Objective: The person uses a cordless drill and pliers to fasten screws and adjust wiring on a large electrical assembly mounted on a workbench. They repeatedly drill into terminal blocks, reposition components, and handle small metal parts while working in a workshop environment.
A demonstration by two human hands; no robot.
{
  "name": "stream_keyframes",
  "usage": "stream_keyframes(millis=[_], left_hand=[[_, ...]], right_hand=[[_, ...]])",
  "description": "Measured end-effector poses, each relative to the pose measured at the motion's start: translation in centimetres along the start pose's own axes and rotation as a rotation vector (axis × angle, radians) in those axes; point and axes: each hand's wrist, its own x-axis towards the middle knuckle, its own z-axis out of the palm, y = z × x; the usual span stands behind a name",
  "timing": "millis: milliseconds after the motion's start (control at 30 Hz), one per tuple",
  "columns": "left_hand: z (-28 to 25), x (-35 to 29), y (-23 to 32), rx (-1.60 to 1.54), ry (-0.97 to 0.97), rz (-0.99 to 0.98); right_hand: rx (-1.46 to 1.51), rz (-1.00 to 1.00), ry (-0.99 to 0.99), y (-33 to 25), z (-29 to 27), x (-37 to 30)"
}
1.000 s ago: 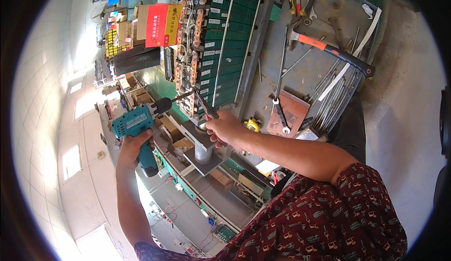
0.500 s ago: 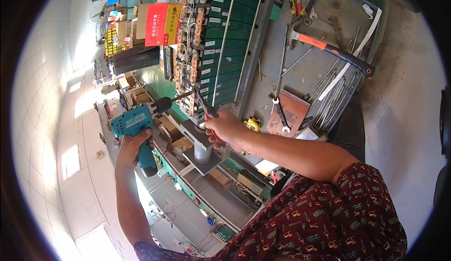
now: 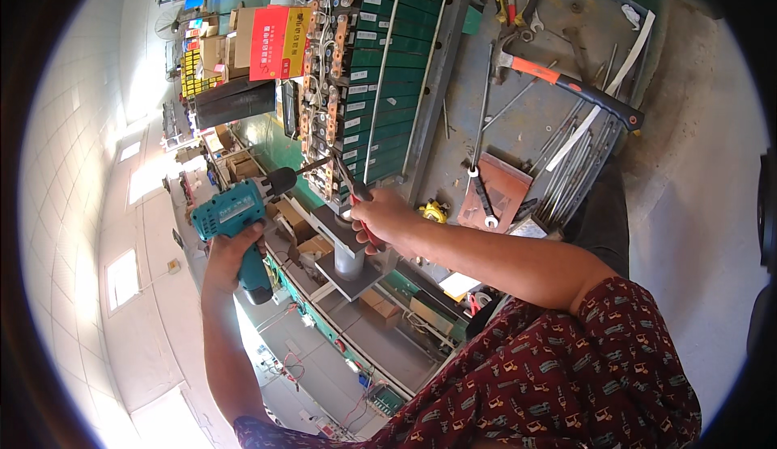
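Note:
My left hand (image 3: 230, 256) is wrapped round the grip of a teal cordless drill (image 3: 231, 209). Its black chuck (image 3: 280, 180) carries a long bit whose tip reaches the near end of a battery pack (image 3: 376, 121). In my right hand (image 3: 392, 218) are pliers (image 3: 343, 175) with red handles, their jaws up close to the bit's tip. What the jaws grip, if anything, is too small to make out. The pack is a row of green cells with white labels, and copper connecting bars (image 3: 334, 112) and thin wires run along its left side.
Right of the pack a metal tray (image 3: 558, 12) holds an orange-and-black hammer (image 3: 566, 86), wrenches, several metal rods and a reddish-brown plate (image 3: 498, 194). A yellow tape measure (image 3: 435, 211) lies beside my right forearm. A red-and-yellow box (image 3: 279, 43) stands left of the pack. Below it is a grey metal stand (image 3: 348, 264).

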Motion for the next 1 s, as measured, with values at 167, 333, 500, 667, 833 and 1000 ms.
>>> stream_keyframes(millis=[167, 333, 500, 667, 833, 1000], left_hand=[[0.3, -0.4, -0.9, 0.077, 0.045, 0.051], [-0.1, -0.6, -1.8, 0.073, 0.067, 0.042], [0.5, -1.1, -1.6, -0.022, 0.057, 0.032], [0.6, -1.4, -1.3, -0.064, 0.016, 0.065], [0.5, -1.1, -1.7, -0.067, 0.008, 0.036], [1.2, -1.1, -1.4, -0.035, 0.059, 0.089]], right_hand=[[0.029, -0.019, -0.002, 0.3, 0.1, 0.1], [0.024, -0.022, -0.010, 0.3, 0.2, 0.1], [0.014, -0.021, -0.010, 0.2, 0.1, -0.1], [0.008, -0.018, -0.010, 0.2, 0.1, -0.2], [0.017, -0.021, -0.026, 0.3, 0.0, -0.2], [-0.003, -0.031, -0.025, 0.5, -0.2, 0.0]])
